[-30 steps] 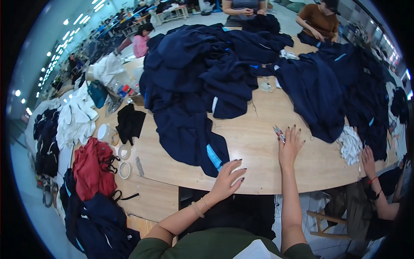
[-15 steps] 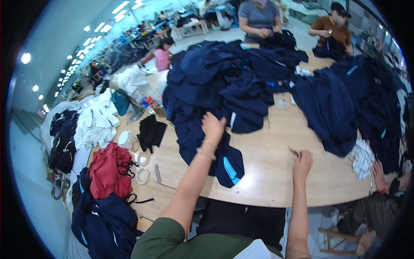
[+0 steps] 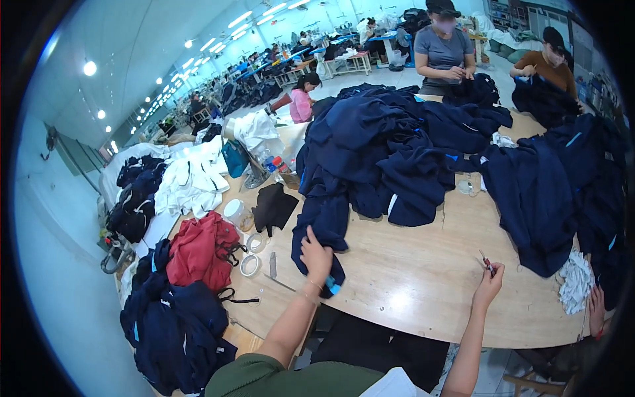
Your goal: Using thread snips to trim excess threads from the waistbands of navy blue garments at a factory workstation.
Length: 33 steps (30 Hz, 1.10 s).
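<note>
My left hand [image 3: 317,260] is closed on a navy garment [image 3: 322,221] that hangs off the near left side of a large navy heap. A light-blue strip [image 3: 333,286] shows at the garment's end, just below my fingers, by the table's front edge. Over the right part of the table, my right hand [image 3: 488,287] grips small thread snips [image 3: 488,265] with a red part. Their points face up and away from me. The navy heap [image 3: 370,145] fills the middle of the table.
More navy garments [image 3: 529,198] and a crumpled white cloth [image 3: 575,283] lie right, beside another person's hand [image 3: 596,311]. To the left are a red garment [image 3: 204,251], tape rolls [image 3: 250,265], a white tub [image 3: 233,210] and a black cloth [image 3: 274,208]. Two people stand across the table.
My left hand has moved left and nearer to me, drawing the garment with the light-blue strip along. The snips show more clearly in my right hand. The whole view has shifted.
</note>
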### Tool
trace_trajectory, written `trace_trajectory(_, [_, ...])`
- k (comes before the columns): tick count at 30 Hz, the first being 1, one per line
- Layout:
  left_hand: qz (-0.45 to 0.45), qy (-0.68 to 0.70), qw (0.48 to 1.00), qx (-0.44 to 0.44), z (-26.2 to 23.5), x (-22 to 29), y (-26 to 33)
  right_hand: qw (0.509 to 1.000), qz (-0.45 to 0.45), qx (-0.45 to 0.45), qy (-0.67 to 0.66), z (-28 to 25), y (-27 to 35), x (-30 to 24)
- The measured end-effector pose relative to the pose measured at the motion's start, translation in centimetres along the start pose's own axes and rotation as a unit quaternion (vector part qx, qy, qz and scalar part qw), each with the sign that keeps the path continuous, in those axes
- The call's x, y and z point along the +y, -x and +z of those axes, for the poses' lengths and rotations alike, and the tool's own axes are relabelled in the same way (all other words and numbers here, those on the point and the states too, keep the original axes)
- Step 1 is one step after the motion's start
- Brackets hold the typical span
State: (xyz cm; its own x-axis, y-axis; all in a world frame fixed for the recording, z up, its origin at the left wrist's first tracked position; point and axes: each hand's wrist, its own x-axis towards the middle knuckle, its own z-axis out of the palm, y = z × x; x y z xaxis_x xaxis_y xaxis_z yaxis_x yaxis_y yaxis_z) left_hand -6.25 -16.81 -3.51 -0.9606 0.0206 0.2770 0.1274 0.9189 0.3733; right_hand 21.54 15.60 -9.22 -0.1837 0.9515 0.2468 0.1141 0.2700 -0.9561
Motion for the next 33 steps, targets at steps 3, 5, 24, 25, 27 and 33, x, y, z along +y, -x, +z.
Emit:
trace_trajectory(3, [0.017, 0.002, 0.999, -0.052, 0.9, -8.7, -8.7, 1.000, -0.014, -0.003, -0.024, 1.7, -0.1, -1.0])
trace_trajectory(5, [-0.035, 0.322, 0.936, -0.136, -2.7, -6.6, -12.9, 1.000, -0.008, 0.002, -0.020, 0.9, -0.2, -0.1])
trace_trajectory(24, [0.169, 0.686, 0.675, -0.211, -16.6, 9.3, -7.8, 0.977, 0.034, 0.090, -0.189, -0.2, 0.1, 0.0])
trace_trajectory(25, [0.169, 0.668, 0.692, -0.215, -16.2, 8.8, -6.2, 0.967, 0.041, 0.091, -0.233, -0.3, 0.2, -0.2])
trace_trajectory(27, [0.168, 0.629, 0.721, -0.237, -15.1, 7.8, -5.9, 0.950, 0.053, 0.092, -0.293, -2.1, -0.5, 0.8])
trace_trajectory(33, [0.171, 0.163, 0.971, -0.045, -2.8, -5.9, -9.4, 0.958, 0.069, 0.041, -0.276, -9.8, -1.2, 0.4])
